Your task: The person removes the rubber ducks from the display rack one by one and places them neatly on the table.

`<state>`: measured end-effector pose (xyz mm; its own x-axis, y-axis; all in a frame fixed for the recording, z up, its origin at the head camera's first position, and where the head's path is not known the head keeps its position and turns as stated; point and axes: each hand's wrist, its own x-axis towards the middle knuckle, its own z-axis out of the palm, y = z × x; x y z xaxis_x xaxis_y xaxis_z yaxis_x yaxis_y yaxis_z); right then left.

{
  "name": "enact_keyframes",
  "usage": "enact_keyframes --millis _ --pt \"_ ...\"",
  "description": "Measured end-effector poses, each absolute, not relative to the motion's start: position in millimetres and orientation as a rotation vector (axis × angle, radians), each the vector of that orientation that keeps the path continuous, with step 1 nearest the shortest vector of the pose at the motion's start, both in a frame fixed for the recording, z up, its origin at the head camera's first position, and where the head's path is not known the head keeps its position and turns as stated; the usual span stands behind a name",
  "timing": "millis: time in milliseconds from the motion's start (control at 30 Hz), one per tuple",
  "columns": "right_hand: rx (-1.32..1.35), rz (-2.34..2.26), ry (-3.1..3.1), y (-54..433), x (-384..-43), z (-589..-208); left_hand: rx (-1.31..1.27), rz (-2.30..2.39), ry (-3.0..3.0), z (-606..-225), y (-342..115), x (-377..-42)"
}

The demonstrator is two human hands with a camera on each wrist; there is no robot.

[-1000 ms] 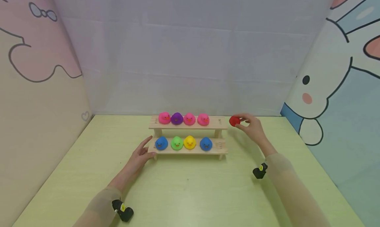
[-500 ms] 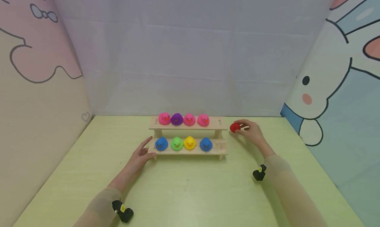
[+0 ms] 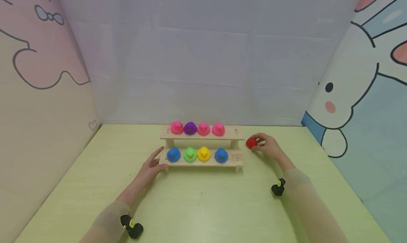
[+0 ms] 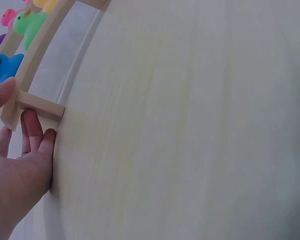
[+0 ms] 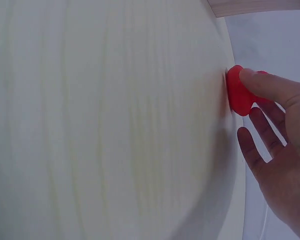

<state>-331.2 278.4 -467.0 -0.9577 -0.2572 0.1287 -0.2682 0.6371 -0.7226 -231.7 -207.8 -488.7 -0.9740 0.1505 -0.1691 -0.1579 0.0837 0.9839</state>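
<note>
A two-tier wooden stand (image 3: 236, 157) stands at the table's back middle. My left hand (image 3: 149, 170) holds the left end of its lower shelf; in the left wrist view the thumb (image 4: 5, 92) lies at the board's edge and the fingers are by the leg. A red rubber duck (image 3: 251, 143) is pinched in my right hand (image 3: 268, 147), just right of the stand. In the right wrist view the red duck's base is right at the tabletop, and the other fingers are spread. The lower shelf bears a blue duck (image 3: 173, 154), a green duck (image 3: 190, 154), a yellow duck (image 3: 204, 153) and another blue duck (image 3: 221, 155).
On the upper shelf sit three pink ducks, one at the left end (image 3: 177, 127), and a purple duck (image 3: 190, 128). A pale cloth wall (image 3: 203, 59) closes off the back of the table (image 3: 203, 207). Cartoon-printed panels flank both sides.
My right hand has come down and toward me with the red duck, from beside the upper shelf to just above the lower shelf's level in view. The left hand keeps its place.
</note>
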Motion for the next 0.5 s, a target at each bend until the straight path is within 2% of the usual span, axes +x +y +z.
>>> enact_keyframes --millis 500 --pt "0.410 1.235 -2.849 282.7 -327.5 -467.5 0.006 1.995 2.134 -487.9 -207.1 -229.7"
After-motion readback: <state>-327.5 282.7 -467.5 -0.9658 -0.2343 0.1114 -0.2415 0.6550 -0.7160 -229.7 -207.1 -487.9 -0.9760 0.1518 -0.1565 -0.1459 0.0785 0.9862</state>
